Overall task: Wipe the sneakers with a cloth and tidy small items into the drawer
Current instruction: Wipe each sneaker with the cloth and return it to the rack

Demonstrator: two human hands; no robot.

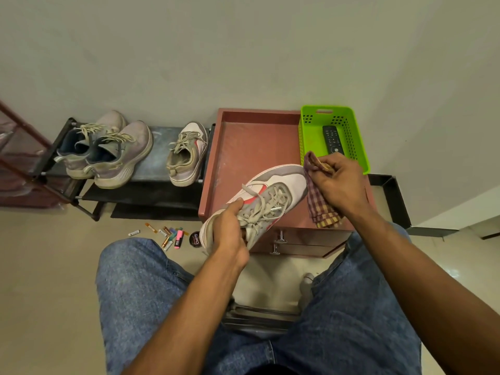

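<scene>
My left hand grips a grey-and-white sneaker with a red stripe by its heel and tongue, holding it tilted over the red-brown drawer unit. My right hand grips a checked maroon-and-yellow cloth right beside the sneaker's toe. The matching sneaker stands on the black shoe rack. A pale purple pair stands at the rack's left. Small items, markers and batteries and a round polish tin, lie on the floor in front of the rack.
A green plastic basket with a black remote inside stands on the unit's back right corner. Two drawer fronts with metal handles show below the sneaker. A dark red frame stands at left. My knees in jeans fill the foreground.
</scene>
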